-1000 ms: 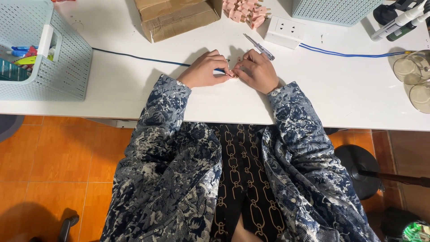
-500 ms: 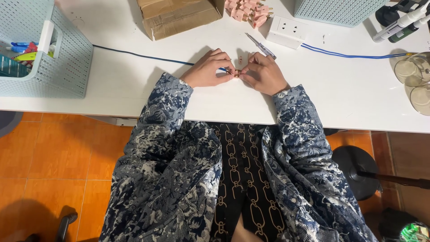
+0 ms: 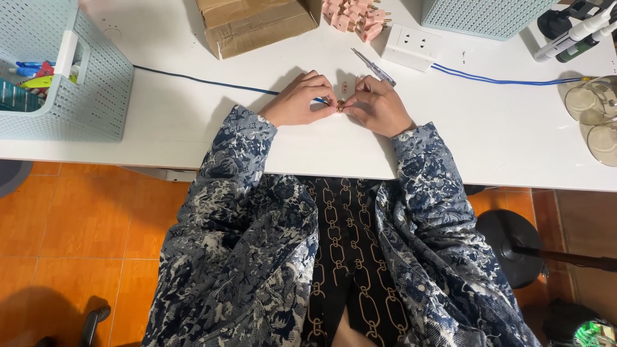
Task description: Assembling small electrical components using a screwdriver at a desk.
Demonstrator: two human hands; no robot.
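Both hands rest on the white table (image 3: 193, 132), fingertips meeting in the middle. My left hand (image 3: 297, 97) pinches the end of a blue cable (image 3: 199, 80) that runs off to the left. Against that cable end, my right hand (image 3: 379, 106) pinches a small brass-coloured metal piece (image 3: 339, 106). A screwdriver with a clear handle (image 3: 374, 67) lies just beyond my right hand. A small pink plug part (image 3: 344, 85) sits on the table between the hands' far side.
A white socket strip (image 3: 412, 45) with a blue cord (image 3: 508, 80) lies at the back right. Pink plugs (image 3: 355, 13) and a cardboard box (image 3: 257, 22) stand behind. Pale blue baskets sit at left (image 3: 83, 90) and top right (image 3: 482, 16). Glass lids (image 3: 594, 109) at right edge.
The hands have stayed together at the same spot, with only small finger shifts on the cable end. The camera view has drifted slightly.
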